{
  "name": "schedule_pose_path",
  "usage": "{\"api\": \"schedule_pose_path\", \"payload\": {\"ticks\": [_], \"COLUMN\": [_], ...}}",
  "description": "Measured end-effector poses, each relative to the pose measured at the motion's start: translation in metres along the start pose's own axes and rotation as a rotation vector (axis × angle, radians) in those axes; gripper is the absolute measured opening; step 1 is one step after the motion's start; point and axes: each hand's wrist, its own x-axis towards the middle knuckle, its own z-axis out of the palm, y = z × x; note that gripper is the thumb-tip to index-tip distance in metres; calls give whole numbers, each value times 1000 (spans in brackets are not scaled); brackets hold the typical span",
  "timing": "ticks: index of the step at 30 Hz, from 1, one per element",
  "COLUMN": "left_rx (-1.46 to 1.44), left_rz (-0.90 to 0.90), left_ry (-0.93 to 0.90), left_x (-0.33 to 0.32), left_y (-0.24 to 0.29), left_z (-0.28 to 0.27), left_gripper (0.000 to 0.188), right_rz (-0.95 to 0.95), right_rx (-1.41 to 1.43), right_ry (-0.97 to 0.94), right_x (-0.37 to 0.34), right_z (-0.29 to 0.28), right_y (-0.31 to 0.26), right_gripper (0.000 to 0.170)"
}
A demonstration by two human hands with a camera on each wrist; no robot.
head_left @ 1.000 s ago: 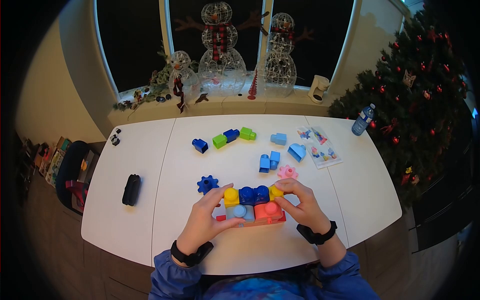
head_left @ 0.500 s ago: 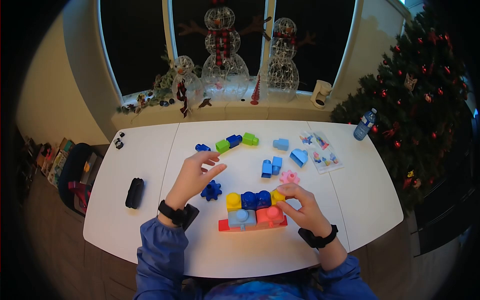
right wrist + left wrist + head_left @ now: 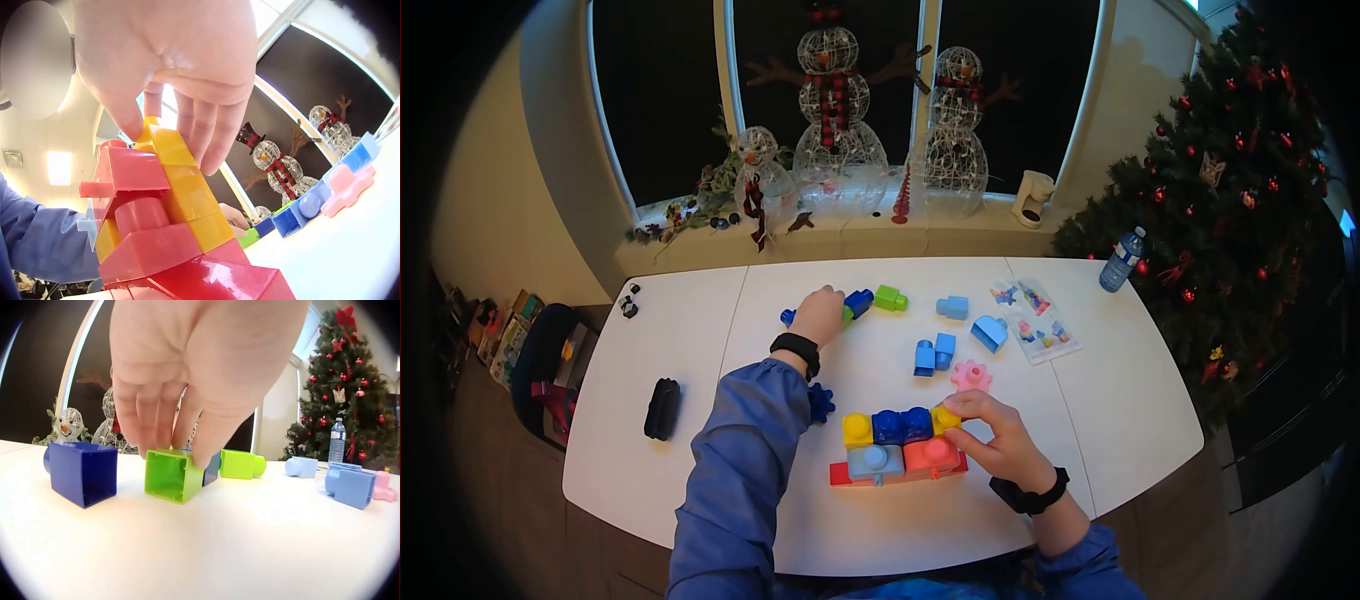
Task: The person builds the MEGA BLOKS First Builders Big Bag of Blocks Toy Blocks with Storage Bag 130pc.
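Observation:
In the left wrist view my left hand (image 3: 187,381) reaches down onto a lime green building block (image 3: 169,475) lying on its side, thumb and fingers at its sides. From the head view the left hand (image 3: 820,313) mostly covers that block. My right hand (image 3: 1005,445) pinches the top of a yellow block (image 3: 945,418) at the right end of a stacked block build. The build has dark blue blocks (image 3: 902,426) and another yellow block (image 3: 857,430) in its top row, with a light blue block (image 3: 875,462) and a coral block (image 3: 931,456) in front, over a red base (image 3: 840,474).
A dark blue block (image 3: 84,472) lies left of the green one, another green block (image 3: 891,298) to its right. Light blue blocks (image 3: 952,307), a pink gear-shaped piece (image 3: 971,376), a picture sheet (image 3: 1040,320) and a water bottle (image 3: 1122,260) are farther right. A black case (image 3: 662,408) lies left.
My left hand has let go of the build's left side and moved forward and left to the green block. The right hand has stayed at the yellow block.

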Motion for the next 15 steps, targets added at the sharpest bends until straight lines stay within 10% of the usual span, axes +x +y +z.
{"api": "schedule_pose_path", "payload": {"ticks": [6, 15], "left_rx": [-55, -954], "left_rz": [53, 142], "left_ry": [-138, 220], "left_x": [-28, -152], "left_y": [7, 66], "left_z": [-28, -121], "left_gripper": [34, 39], "right_rz": [12, 39], "right_rx": [26, 57], "right_ry": [-1, 3], "right_x": [-1, -1], "right_z": [0, 1], "right_y": [0, -1], "right_gripper": [35, 32]}}
